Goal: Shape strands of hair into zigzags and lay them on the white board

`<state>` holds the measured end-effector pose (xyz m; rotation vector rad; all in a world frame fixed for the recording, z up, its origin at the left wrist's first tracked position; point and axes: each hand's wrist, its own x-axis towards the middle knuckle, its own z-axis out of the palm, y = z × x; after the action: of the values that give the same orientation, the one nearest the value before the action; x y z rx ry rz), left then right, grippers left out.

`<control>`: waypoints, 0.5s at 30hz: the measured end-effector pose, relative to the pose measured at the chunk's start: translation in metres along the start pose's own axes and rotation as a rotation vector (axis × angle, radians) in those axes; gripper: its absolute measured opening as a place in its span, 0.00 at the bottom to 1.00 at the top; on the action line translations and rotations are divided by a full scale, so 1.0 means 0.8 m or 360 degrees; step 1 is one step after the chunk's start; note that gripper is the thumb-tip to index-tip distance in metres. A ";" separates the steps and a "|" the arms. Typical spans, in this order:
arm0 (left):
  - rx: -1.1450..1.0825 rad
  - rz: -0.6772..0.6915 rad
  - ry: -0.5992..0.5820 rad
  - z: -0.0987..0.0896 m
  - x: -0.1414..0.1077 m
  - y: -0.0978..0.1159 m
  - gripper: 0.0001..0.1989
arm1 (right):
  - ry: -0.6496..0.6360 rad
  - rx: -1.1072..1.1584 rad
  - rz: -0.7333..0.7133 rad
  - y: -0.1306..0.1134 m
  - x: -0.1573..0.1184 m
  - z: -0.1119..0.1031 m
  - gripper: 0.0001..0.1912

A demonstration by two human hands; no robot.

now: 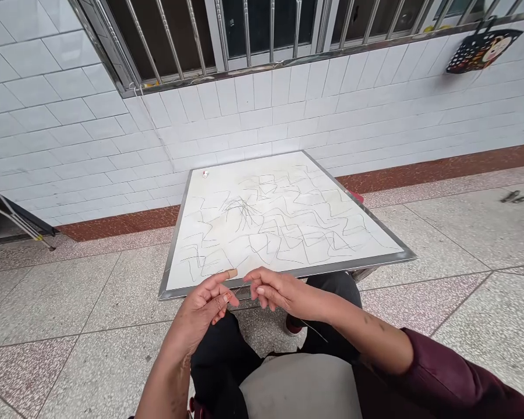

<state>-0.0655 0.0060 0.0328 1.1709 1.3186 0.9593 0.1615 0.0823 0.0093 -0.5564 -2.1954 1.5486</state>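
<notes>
My left hand (207, 305) and my right hand (273, 289) meet just in front of the near edge of a low white table (288, 270). Between their fingertips runs a thin wire (241, 289), pinched from both sides. A bandage wraps my left index fingertip. On the tabletop lie many bent wire pieces (297, 233) laid out in zigzag shapes, and a loose tangle of straight wires (243, 209) sits left of centre. Another thin wire (312, 330) hangs below my right wrist.
A small white and red object (205, 173) rests at the table's far left corner. White tiled wall with barred window behind. A dark basket (480, 51) hangs at upper right. Dark frame with rods (13, 218) at far left. Speckled tile floor all round.
</notes>
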 end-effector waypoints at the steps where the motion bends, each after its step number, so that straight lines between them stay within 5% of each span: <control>1: 0.0047 -0.0009 -0.0021 -0.003 -0.001 0.002 0.27 | -0.0087 -0.0013 -0.0014 -0.001 -0.002 -0.002 0.16; 5: 0.0193 -0.0008 -0.0140 -0.004 0.001 0.010 0.27 | -0.0188 -0.0135 0.0022 -0.006 0.004 -0.003 0.13; 8: 0.0218 -0.0008 -0.0171 0.005 0.005 0.012 0.28 | -0.0058 -0.0273 -0.0064 -0.002 0.019 0.007 0.07; 15: 0.0233 -0.0053 -0.0203 0.014 0.009 0.005 0.30 | 0.0151 -0.0626 -0.0394 0.019 0.029 0.023 0.13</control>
<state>-0.0531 0.0127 0.0342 1.2964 1.3184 0.7612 0.1338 0.0844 -0.0087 -0.4380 -2.4002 0.9527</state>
